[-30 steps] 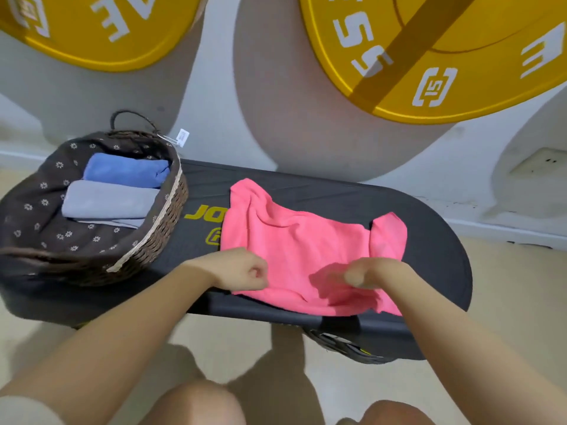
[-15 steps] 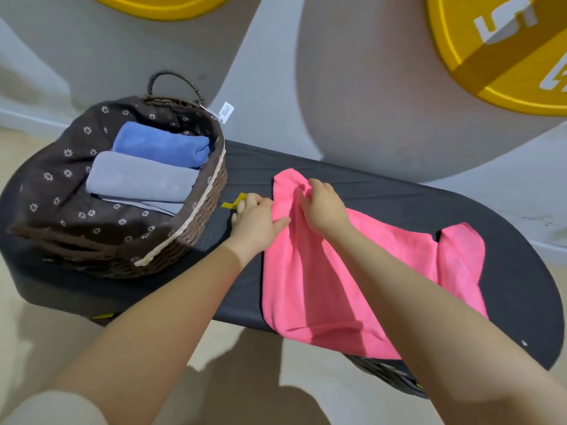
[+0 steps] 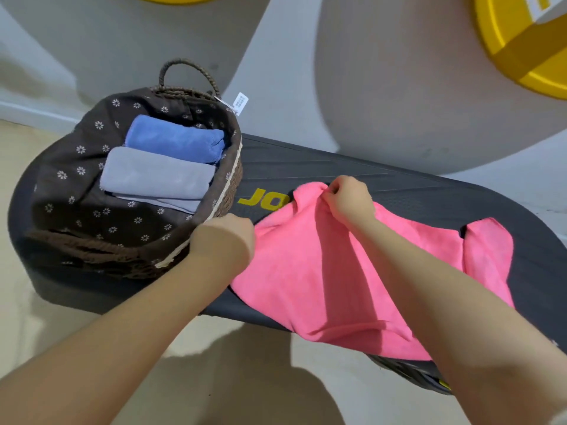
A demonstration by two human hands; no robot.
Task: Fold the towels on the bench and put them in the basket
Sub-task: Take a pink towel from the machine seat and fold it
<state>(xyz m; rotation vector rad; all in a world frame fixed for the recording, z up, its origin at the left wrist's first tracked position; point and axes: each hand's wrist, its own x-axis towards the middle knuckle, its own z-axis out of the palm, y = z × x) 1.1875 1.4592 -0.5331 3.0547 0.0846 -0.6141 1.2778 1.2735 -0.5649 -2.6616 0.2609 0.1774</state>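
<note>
A pink towel (image 3: 310,271) lies spread across the black bench (image 3: 399,191), its near edge hanging over the front. My right hand (image 3: 349,199) pinches the towel's far left corner, bunching the cloth. My left hand (image 3: 228,237) grips the towel's near left edge beside the basket. The woven basket (image 3: 228,191), lined with dark flowered cloth, stands on the bench's left end. Inside it lie a folded blue towel (image 3: 175,138) and a folded grey towel (image 3: 156,174).
A grey wall rises just behind the bench, with a yellow weight plate (image 3: 521,41) at the upper right. A white tag (image 3: 241,102) hangs from the basket's handle. Beige floor lies below the bench's front edge.
Both hands moved from the towel's near edge to its left side. In the last half second my left hand slid toward me along the left edge while the right stayed on the far corner.
</note>
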